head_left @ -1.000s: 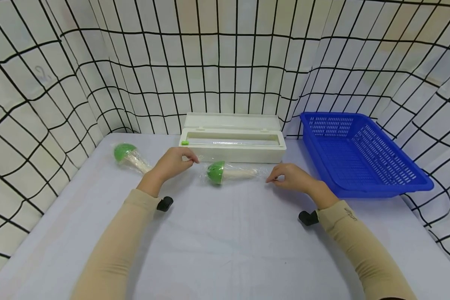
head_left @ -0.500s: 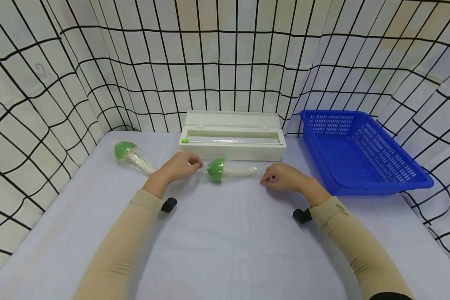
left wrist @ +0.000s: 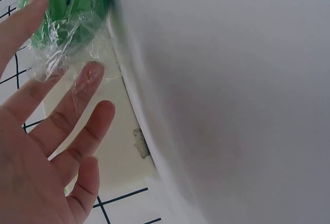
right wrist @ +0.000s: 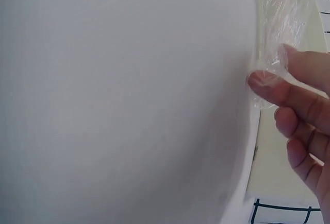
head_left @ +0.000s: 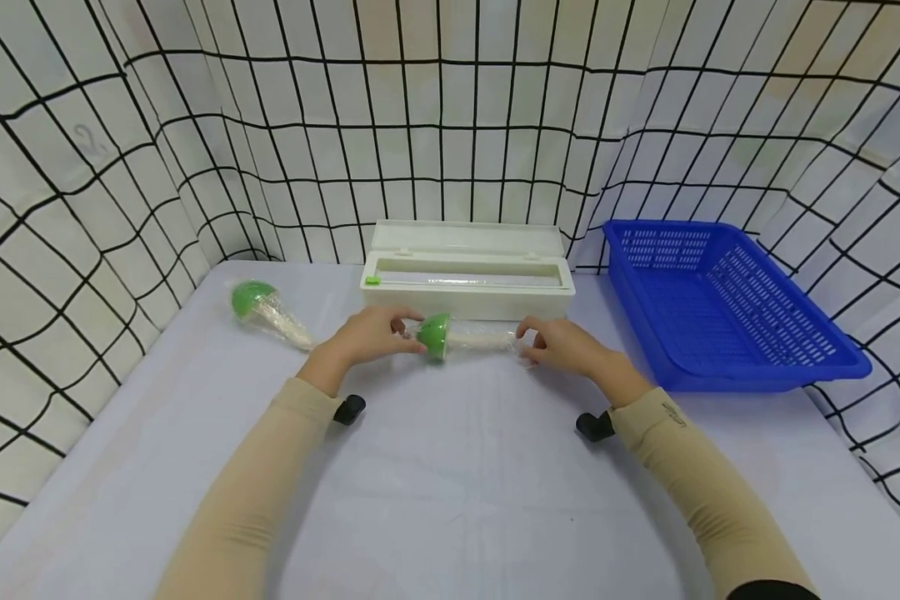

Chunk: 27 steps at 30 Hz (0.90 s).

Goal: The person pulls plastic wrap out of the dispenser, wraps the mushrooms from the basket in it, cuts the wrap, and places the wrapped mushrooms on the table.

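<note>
Though two hands [head_left: 367,337], one mushroom [head_left: 461,335].

Toy mushroom [head_left: 457,335], green cap, pale stem, film-wrapped, lying sideways, cap leftward, before the white box.

Crinkly glossy film [head_left: 471,335], blue plastic basket [head_left: 727,308]

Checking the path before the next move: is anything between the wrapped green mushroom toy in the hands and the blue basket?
Nothing visible. The wrapped mushroom toy is held by both hands; bare table lies between it and the blue basket. The white dispenser box sits behind.
</note>
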Motion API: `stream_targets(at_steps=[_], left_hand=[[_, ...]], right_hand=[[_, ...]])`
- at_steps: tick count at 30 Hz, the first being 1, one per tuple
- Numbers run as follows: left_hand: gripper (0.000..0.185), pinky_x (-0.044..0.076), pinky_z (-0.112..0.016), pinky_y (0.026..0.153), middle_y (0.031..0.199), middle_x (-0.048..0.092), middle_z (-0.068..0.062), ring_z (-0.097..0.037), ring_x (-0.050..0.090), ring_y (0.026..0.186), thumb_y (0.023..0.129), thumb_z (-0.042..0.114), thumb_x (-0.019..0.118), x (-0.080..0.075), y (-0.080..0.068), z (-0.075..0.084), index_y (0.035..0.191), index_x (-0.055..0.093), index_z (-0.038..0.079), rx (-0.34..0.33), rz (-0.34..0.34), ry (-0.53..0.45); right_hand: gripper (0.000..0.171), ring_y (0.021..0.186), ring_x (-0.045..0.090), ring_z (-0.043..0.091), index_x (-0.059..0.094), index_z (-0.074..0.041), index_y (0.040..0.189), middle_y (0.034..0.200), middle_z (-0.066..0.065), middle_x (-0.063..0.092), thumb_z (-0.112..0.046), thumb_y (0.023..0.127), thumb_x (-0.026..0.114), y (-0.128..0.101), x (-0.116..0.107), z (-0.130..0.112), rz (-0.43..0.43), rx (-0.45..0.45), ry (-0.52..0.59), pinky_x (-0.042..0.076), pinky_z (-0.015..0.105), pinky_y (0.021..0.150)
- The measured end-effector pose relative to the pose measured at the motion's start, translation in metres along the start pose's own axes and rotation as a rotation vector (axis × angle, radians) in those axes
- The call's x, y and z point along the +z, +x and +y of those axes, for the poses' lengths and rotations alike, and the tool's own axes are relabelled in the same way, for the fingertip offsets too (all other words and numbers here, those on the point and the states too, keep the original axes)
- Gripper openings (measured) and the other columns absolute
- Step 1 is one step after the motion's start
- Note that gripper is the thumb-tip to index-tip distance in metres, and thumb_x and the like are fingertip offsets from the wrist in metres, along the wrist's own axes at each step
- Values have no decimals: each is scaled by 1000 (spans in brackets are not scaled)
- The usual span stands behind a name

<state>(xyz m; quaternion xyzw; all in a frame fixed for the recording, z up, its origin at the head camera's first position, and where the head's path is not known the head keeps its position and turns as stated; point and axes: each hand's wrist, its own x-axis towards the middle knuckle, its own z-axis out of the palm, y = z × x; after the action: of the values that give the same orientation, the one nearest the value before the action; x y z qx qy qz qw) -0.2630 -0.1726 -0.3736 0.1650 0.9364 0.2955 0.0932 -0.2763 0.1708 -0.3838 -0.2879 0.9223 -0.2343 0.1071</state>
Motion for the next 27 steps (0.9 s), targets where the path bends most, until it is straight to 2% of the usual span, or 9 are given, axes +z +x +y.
stream_targets(at_steps=[3, 10, 19, 23, 27], left_hand=[[68, 49, -44, 83, 111, 66, -7, -27, 61, 97, 84, 45, 84, 1, 2, 3, 142, 61, 16, -25, -5, 9], [64, 45, -50, 92, 115, 67, -10, -28, 61, 102, 85, 36, 84, 4, 8, 5, 140, 61, 12, -37, 13, 56], [59, 40, -61, 103, 135, 61, -17, -35, 56, 124, 86, 32, 84, 5, 12, 10, 135, 65, 8, -23, 48, 69], [61, 34, -66, 108, 144, 54, -17, -37, 50, 132, 86, 35, 84, 6, 10, 9, 136, 65, 7, -32, 47, 59], [67, 30, -67, 109, 148, 48, -16, -38, 46, 135, 86, 39, 83, 2, 7, 9, 139, 62, 5, -43, 46, 18]], right_hand=[[35, 68, 60, 14, 60, -8, 128, 76, -2, 69, -19, 98, 73, 4, 0, -2, -4, 33, -18, 50, 32, 64], [47, 73, 61, 17, 58, -8, 134, 85, 3, 68, -22, 94, 78, 16, 1, -12, -24, 96, -122, 50, 34, 66], [38, 73, 59, 17, 65, -8, 126, 82, 1, 66, -24, 94, 77, 23, 6, -15, 32, 111, -264, 49, 35, 64], [32, 77, 58, 20, 68, -7, 122, 86, 5, 64, -22, 94, 75, 21, 6, -15, 78, 89, -243, 49, 37, 66], [29, 91, 59, 25, 71, -5, 119, 106, 10, 62, -18, 94, 75, 19, 3, -15, 121, 56, -172, 52, 42, 79]])
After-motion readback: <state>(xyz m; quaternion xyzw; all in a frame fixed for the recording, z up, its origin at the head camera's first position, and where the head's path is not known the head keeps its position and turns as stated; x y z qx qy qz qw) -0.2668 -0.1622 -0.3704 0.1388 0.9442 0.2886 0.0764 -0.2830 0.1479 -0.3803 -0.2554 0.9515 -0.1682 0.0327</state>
